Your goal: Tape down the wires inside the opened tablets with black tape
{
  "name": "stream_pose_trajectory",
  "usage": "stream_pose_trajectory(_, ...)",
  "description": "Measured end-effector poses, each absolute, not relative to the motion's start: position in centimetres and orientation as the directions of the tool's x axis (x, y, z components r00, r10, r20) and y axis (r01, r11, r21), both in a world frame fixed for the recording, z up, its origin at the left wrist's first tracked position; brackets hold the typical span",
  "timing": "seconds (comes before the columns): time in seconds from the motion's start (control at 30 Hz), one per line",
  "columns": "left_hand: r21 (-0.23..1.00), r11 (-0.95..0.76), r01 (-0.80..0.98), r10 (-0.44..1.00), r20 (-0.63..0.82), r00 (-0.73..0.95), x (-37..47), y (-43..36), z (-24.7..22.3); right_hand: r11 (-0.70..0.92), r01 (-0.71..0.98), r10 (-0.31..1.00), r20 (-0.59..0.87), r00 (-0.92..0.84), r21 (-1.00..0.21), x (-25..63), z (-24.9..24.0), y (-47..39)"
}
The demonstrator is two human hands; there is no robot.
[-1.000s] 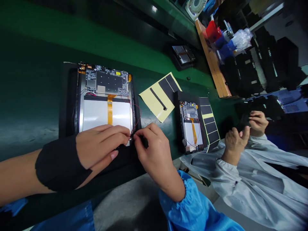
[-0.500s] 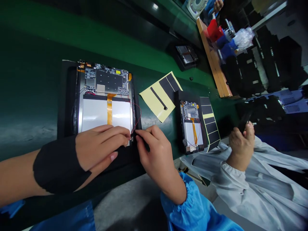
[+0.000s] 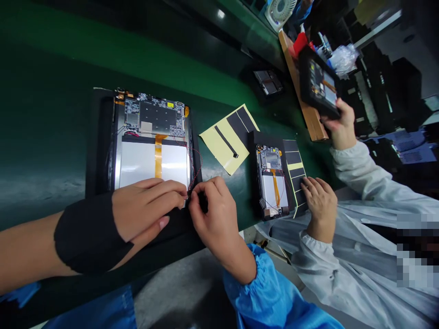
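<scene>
An opened tablet (image 3: 171,157) lies in a black tray, its green-black circuit board (image 3: 156,114) at the far end and silvery battery packs nearer me. An orange ribbon cable (image 3: 158,155) runs down between the packs. My left hand (image 3: 151,198), with a black wrap round its wrist, rests over the tablet's near end, fingers closed together at the lower right corner. My right hand (image 3: 214,205) pinches at that same corner, beside thin red wires (image 3: 198,167). What the fingertips hold is hidden.
Right of the tablet lies a yellow sheet (image 3: 219,141) with black strips. Beyond it are another opened tablet (image 3: 272,183) and a second strip sheet (image 3: 297,171). A co-worker's hand (image 3: 320,201) touches that sheet; their other hand (image 3: 343,125) lifts a device (image 3: 318,84) near a wooden ledge (image 3: 313,123).
My right hand has shifted slightly left, its fingers more tightly curled; my left hand stays at the corner. The co-worker now holds up a device, and a hand has come onto the strip sheet.
</scene>
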State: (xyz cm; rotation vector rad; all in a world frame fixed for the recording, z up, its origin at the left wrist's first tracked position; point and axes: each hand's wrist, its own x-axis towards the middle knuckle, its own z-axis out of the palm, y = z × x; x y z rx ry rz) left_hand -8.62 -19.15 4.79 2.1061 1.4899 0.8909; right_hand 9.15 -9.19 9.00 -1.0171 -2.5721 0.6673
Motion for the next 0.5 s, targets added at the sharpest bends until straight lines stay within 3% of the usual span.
stream_pose_trajectory(0.33, 0.65, -0.344, 0.677, 0.939, 0.245, 0.243, -8.8, -19.1, 5.2, 0.698, 0.506, 0.651, 0.153, -0.744, -0.508, 9.2, 8.3, -8.5)
stream_pose_trajectory(0.5, 0.656, -0.353, 0.667, 0.936, 0.254, 0.246, -8.8, -19.1, 5.1, 0.637, 0.443, 0.658, 0.145, -0.739, -0.631, 9.6, 8.9, -8.0)
